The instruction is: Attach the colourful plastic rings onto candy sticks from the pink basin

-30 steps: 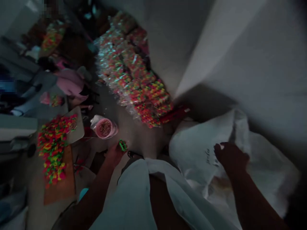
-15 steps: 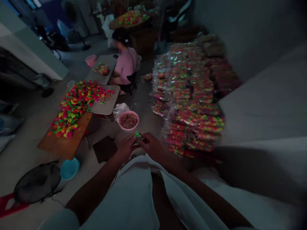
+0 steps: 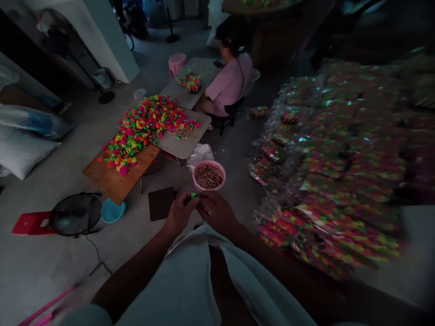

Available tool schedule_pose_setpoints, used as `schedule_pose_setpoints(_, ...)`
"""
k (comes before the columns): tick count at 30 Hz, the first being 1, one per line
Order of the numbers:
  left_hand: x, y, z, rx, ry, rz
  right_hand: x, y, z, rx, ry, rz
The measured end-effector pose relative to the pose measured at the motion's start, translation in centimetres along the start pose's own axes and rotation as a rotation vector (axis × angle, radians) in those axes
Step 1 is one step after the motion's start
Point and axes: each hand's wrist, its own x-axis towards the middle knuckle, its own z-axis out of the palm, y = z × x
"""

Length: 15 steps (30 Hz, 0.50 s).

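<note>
In front of my body, both hands are closed with their fingertips brought together. A small green plastic piece [image 3: 195, 195] shows between them. My left hand [image 3: 180, 212] pinches it from the left. My right hand [image 3: 219, 212] closes on it from the right, and a thin pale bit shows under its fingers, too small to make out. Most of the green piece is hidden by the fingers. Just beyond the hands stands a pink bowl [image 3: 194, 177] filled with many small brownish pieces [image 3: 209, 175].
Left ahead, a wooden board [image 3: 98, 174] and grey table [image 3: 180, 147] carry a heap of bright plastic pieces [image 3: 146, 122]. A person in pink [image 3: 234, 81] sits behind. Clear-wrapped colourful bundles [image 3: 340, 158] are stacked right. A fan [image 3: 75, 215] and blue basin [image 3: 113, 211] stand left.
The view has swung left, so the room's things now sit further right. My hands stay together, and less of the green piece shows between the fingers.
</note>
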Motion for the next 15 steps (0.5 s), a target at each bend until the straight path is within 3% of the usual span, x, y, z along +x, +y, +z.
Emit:
schedule_pose_setpoints(6,8.4,2.3,-2.6,-0.252,0.043,0.030,9.6,5.1,-0.1,0.305,-0.004,0.209)
schedule_pose_setpoints(10,13.1,4.2,-3.4,-0.334,0.016,0.013,15.8,7.9,-1.0,0.335,-0.171,0.121)
schedule_pose_setpoints(15,17.3,6.1,-4.2,-0.213,0.037,0.033,21.2,10.1,-0.6,0.268,-0.176,0.132)
